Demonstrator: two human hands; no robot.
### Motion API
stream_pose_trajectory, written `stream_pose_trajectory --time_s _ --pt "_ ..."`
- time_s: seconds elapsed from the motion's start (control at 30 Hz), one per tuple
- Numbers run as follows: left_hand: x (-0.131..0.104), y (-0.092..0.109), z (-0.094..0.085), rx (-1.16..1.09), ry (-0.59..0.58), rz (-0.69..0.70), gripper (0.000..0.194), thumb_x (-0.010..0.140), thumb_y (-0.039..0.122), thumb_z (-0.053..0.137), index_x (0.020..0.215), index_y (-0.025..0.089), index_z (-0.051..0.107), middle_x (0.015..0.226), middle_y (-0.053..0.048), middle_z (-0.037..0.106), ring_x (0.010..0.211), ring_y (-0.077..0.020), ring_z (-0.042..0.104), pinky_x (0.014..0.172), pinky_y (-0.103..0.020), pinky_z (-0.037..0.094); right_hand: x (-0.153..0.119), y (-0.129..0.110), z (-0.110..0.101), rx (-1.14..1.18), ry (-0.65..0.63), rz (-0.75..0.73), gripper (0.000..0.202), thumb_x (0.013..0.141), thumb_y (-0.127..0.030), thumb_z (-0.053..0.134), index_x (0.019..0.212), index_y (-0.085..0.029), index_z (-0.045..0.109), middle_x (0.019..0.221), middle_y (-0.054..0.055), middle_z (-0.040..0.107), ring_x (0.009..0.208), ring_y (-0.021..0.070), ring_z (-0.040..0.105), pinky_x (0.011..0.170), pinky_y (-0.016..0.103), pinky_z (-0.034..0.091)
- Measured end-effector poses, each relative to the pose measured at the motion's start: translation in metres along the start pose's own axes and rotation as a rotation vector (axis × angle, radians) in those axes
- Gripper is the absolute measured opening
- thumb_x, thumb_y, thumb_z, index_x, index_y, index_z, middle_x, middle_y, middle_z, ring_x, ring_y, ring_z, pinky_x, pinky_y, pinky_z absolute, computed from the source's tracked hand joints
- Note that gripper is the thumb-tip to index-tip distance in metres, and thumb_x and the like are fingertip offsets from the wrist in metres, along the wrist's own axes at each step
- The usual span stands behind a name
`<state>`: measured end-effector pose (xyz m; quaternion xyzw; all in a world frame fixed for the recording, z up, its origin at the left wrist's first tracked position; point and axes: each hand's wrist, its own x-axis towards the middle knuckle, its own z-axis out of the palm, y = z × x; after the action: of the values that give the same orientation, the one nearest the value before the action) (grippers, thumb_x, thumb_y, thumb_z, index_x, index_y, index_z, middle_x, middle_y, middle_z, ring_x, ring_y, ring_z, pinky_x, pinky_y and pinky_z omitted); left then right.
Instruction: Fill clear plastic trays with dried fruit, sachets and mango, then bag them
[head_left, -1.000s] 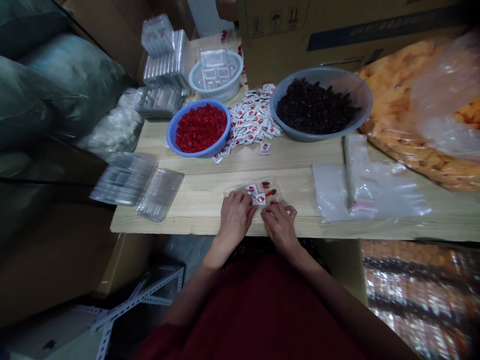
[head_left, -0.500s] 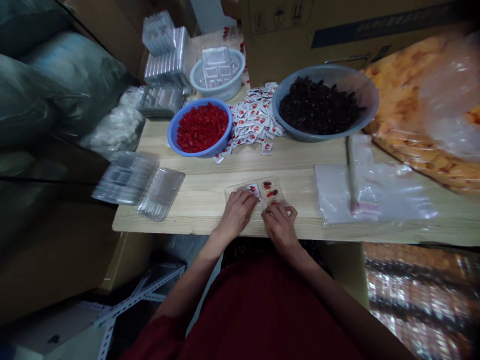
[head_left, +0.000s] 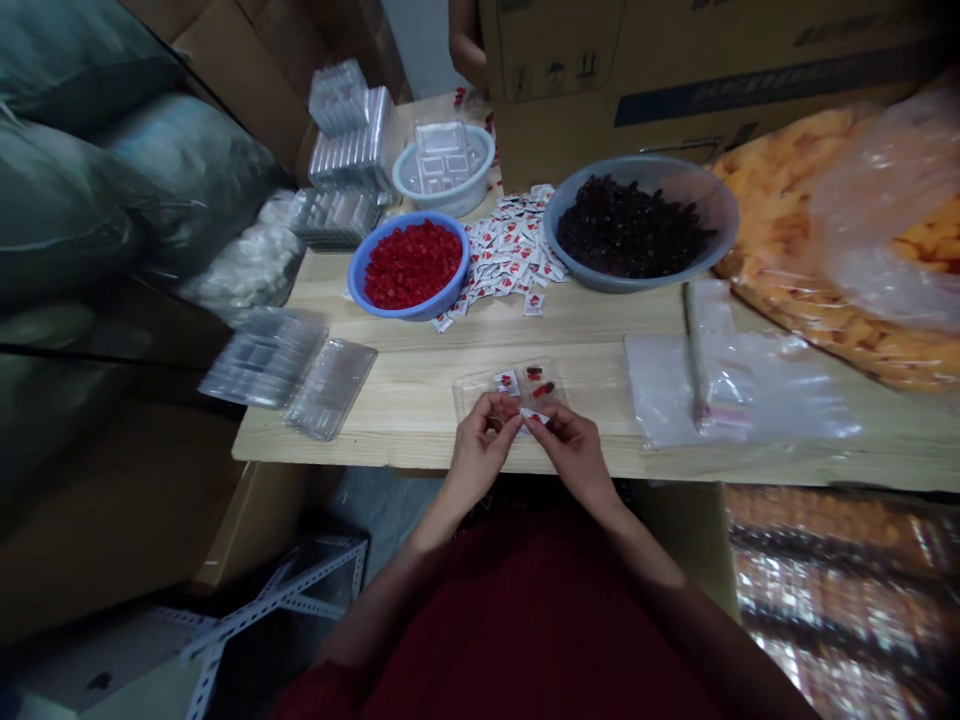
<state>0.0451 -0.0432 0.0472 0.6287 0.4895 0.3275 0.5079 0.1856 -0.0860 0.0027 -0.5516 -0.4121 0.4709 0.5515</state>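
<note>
Both hands meet at the near edge of the wooden worktop (head_left: pixel 420 400), and between them they pinch a small white-and-red sachet (head_left: pixel 534 414): the left hand (head_left: pixel 480 455) grips its left end with fingertips drawn together, the right hand (head_left: pixel 574 450) grips its right end the same way, knuckles raised off the wood. Just beyond the fingertips lies a clear compartment tray (head_left: pixel 510 385), flat on the worktop, holding another sachet and a few small red and dark pieces. Farther out from the left hand sits a blue bowl (head_left: pixel 409 265) of red pieces; farther out from the right hand stands a grey bowl (head_left: pixel 641 225) heaped with dark pieces, and a loose pile of sachets (head_left: pixel 510 250) is spread between the two bowls. To the right of the right hand lie flat clear plastic bags (head_left: pixel 739 390), with a bag of orange snacks (head_left: pixel 840 240) beyond them. To the left of the left hand, stacks of empty clear trays (head_left: pixel 289 365) overhang the worktop's edge. A pale bowl (head_left: pixel 444 170) with a tray in it stands well beyond the blue bowl.
</note>
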Motion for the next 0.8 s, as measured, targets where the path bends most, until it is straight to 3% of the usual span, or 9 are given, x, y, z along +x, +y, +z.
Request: stream_pose_trajectory --time_s 0.07,0.13,0.27,0.4,0.53,0.7,0.8 --pt "0.001 0.001 -0.008 0.077 -0.080 0.038 0.025 0.092 0.030 0.060 0.114 0.021 0.063 0.089 -0.002 0.066 0.079 -0.0134 0.059 0.073 -0.024 0.046 0.005 0.003 -0.003 -0.008 -0.076 0.014 0.023 0.086 -0.045 0.069 0.090 -0.022 0.070 0.079 0.001 0.067 0.071 0.0168 0.058 0.069 0.030 0.048" --pt "0.003 -0.002 -0.014 0.166 -0.136 0.076 0.023 0.093 0.028 0.057 0.112 0.021 0.067 0.090 -0.002 0.068 0.077 -0.0135 0.058 0.071 -0.024 0.045 0.007 0.005 -0.005 -0.050 -0.095 -0.009 0.028 0.085 -0.044 0.071 0.102 -0.023 0.069 0.080 0.000 0.067 0.069 0.0166 0.059 0.067 0.030 0.048" --pt "0.005 -0.022 -0.014 0.292 0.013 0.068 0.021 0.094 0.025 0.053 0.107 0.020 0.069 0.093 -0.003 0.070 0.073 -0.0139 0.057 0.069 -0.026 0.044 0.003 0.005 -0.009 -0.359 -0.010 -0.200 0.031 0.090 -0.036 0.067 0.117 -0.022 0.063 0.102 0.006 0.069 0.093 0.0218 0.062 0.081 0.036 0.048" --pt "0.003 -0.041 -0.005 0.477 0.123 0.094 0.018 0.094 0.023 0.052 0.105 0.019 0.065 0.098 -0.005 0.069 0.085 -0.0178 0.060 0.079 -0.031 0.046 -0.005 0.012 -0.013 -0.756 -0.111 -0.388 0.012 0.095 -0.024 0.060 0.103 -0.022 0.069 0.114 0.007 0.068 0.112 0.0259 0.055 0.092 0.042 0.040" --pt "0.003 -0.045 -0.001 0.653 0.155 0.177 0.015 0.096 0.028 0.051 0.099 0.018 0.063 0.095 -0.007 0.066 0.094 -0.0218 0.057 0.087 -0.036 0.044 -0.010 0.020 -0.012 -0.917 -0.130 -0.455 0.013 0.095 -0.018 0.058 0.102 -0.020 0.069 0.118 0.007 0.068 0.116 0.0267 0.051 0.091 0.041 0.036" --pt "0.009 -0.045 -0.003 0.778 0.085 0.211 0.023 0.098 0.029 0.047 0.111 0.021 0.064 0.107 -0.009 0.063 0.103 -0.0240 0.052 0.093 -0.040 0.041 -0.007 0.022 -0.007 -1.021 -0.129 -0.469 0.032 0.097 -0.020 0.055 0.128 -0.020 0.060 0.116 0.010 0.066 0.112 0.0269 0.051 0.089 0.041 0.034" --pt "0.013 -0.044 -0.003 0.811 0.017 0.233 0.025 0.099 0.028 0.047 0.115 0.022 0.066 0.107 -0.009 0.063 0.103 -0.0240 0.051 0.092 -0.040 0.041 -0.002 0.025 -0.004 -1.078 -0.136 -0.456 0.030 0.096 -0.022 0.055 0.126 -0.020 0.062 0.110 0.011 0.065 0.108 0.0278 0.050 0.087 0.042 0.033"
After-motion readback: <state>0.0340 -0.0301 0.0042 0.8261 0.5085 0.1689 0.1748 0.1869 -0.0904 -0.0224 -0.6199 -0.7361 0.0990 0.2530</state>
